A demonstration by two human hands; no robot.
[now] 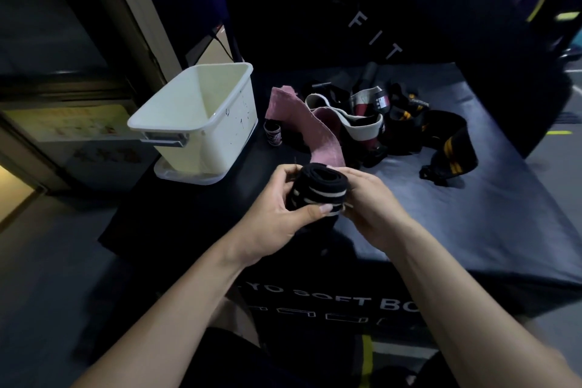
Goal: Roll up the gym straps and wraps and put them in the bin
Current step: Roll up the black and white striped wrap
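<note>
**Both hands gripping a rolled black wrap above the table**

The left hand (274, 214) is coming in from the lower left with its forearm angled up toward the middle, fingers curled round the far side of a rolled black wrap (318, 190) with white stripes, thumb lying across the front of the roll. The right hand (371, 208) is reaching in from the lower right, its fingers closing on the opposite side of the same roll, so the wrap is being clamped between the two hands. The roll is standing with its coiled end facing up, held clear above the dark table (472, 214).

Beyond the left hand and off to its left, a white bin (217, 132) is sitting on the table, open side up. Just past the fingertips of both hands, a pink wrap (310, 129) is lying unrolled, curving toward the roll. Farther out past the right hand, a tangle of straps (406, 123) in black, white, maroon and yellow is lying heaped on the table. A small rolled wrap (273, 133) is standing between the bin and the pink wrap.
</note>
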